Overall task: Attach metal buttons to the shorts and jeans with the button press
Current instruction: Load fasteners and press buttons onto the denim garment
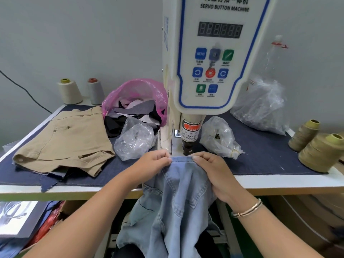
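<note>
Now each hand (pixel 155 162) (pixel 210 168) pinches the jeans (pixel 182 183) waistband.

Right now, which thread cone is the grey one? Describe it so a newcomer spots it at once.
Start at the white button machine and look left, past the pink plastic bag, to the table's far left corner by the wall. Two thread cones stand there side by side. The grey thread cone is the right one, with a reddish-brown core top; the cream thread cone beside it has a yellow-green top.

Denim-covered table (pixel 264 157) under khaki shorts (pixel 68 138), bags
</note>
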The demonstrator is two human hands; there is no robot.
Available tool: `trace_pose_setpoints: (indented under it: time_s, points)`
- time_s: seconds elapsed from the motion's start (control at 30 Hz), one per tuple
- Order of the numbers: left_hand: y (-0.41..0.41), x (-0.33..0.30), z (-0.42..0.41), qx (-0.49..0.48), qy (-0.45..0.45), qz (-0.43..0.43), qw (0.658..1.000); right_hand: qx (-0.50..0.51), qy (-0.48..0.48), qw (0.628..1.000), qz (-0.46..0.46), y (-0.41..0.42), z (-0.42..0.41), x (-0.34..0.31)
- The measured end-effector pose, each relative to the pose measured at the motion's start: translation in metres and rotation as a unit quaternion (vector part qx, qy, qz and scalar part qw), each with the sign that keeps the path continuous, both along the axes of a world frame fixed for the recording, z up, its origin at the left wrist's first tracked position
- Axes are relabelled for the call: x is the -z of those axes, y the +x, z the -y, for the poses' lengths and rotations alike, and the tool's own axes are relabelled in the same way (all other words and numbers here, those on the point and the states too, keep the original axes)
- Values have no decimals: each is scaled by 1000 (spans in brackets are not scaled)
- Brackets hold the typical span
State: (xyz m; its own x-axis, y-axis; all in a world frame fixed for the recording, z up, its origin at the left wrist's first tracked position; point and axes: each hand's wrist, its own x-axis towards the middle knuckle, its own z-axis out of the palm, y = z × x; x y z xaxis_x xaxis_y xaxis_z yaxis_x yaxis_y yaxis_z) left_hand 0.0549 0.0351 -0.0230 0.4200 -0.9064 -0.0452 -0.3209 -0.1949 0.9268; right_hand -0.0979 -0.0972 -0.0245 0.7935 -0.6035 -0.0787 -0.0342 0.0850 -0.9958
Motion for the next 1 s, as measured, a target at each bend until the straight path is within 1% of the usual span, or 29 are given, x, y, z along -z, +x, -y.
trace_pose_setpoints:
  time_s: [0.07, 0.13, 0.23, 0.33, 0.53, 0.73, 1.0]
  points:
    - [5, 5, -4, 18, -15, -11, 1000, 1, 4, 1000, 4, 3, 2, 6]
    - [8, 8, -8, 30, -31, -40, 998, 8, 32, 999, 14, 5, 4, 12]
    - [7, 10, -8, 32, -35, -58, 997, 4, 113, 992, 54, 3, 8, 20]
    - [6, 13, -5, 23, -49, -76, 996, -9, 182, 977, 108, 1, 11, 26]
    - [4, 17, -3, 1, -85, -146, 986, 14, 168, 979, 118, 6, 17, 37]
    - [1, 20, -1, -9, -98, -153, 983, 10, 181, 972, 149, 7, 18, 42]
    - [2, 23, -3, -2, -104, -170, 980, 5, 191, 969, 159, 8, 18, 44]
